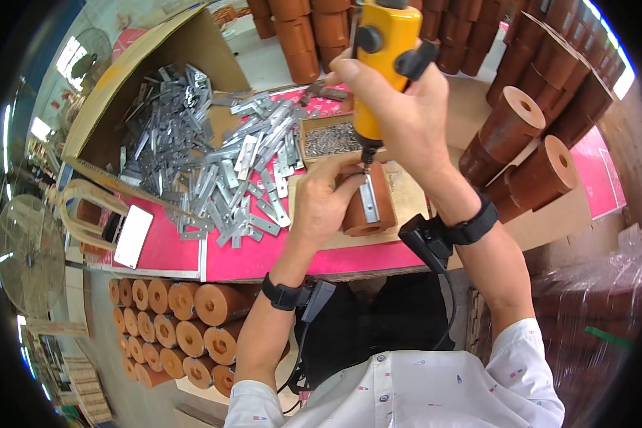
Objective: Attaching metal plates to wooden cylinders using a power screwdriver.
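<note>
My right hand (406, 107) is wrapped round a yellow power screwdriver (381, 53), which points straight down. Its bit meets the far end of a flat metal strip (369, 202) with holes. That strip lies lengthwise along a brown cylinder (385, 214) resting on its side on a board. With bent fingers, my left hand (324, 196) pinches at the strip's far end, close to the bit. A screw there is too small or hidden to make out clearly.
Left of my hands, loose metal strips (225, 178) spill from a tipped cardboard box (107, 121). A tray of screws (328, 140) lies behind the cylinder, near a hammer (324, 93). More brown cylinders (510, 118) stand at right and back; others (171, 307) are stacked below left. A phone (133, 237) leans at left.
</note>
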`<state>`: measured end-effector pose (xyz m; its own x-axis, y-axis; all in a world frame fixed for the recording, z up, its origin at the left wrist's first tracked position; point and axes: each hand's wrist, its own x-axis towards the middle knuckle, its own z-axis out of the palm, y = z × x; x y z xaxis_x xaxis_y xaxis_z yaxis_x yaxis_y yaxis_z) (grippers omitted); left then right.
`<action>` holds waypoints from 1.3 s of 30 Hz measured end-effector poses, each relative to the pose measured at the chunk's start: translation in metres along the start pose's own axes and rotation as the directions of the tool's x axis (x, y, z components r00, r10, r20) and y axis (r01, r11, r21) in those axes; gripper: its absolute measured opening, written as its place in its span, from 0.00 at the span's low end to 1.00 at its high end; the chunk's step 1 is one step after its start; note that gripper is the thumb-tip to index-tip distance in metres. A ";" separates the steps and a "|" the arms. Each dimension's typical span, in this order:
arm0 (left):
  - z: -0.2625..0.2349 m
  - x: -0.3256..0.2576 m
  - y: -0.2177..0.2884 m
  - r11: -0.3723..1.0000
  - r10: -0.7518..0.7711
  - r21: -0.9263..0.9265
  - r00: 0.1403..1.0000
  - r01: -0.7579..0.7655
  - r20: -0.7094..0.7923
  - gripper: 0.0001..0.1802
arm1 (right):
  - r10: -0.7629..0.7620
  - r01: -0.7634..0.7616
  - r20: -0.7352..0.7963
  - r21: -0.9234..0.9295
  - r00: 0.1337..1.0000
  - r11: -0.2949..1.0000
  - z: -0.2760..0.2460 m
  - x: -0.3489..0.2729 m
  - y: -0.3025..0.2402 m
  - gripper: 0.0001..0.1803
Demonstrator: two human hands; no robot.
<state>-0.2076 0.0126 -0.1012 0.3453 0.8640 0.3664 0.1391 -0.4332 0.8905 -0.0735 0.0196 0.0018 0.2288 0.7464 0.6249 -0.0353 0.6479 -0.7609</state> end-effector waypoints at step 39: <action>0.007 -0.003 -0.006 0.994 0.016 0.107 0.997 -0.008 -0.074 0.14 | -0.040 0.043 0.030 -0.118 0.999 0.992 -0.005 -0.007 0.011 0.28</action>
<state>-0.2035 0.0104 -0.1092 0.2774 0.8735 0.4001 0.2344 -0.4654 0.8535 -0.0703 0.0207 -0.0121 0.2007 0.7244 0.6595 0.0894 0.6568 -0.7487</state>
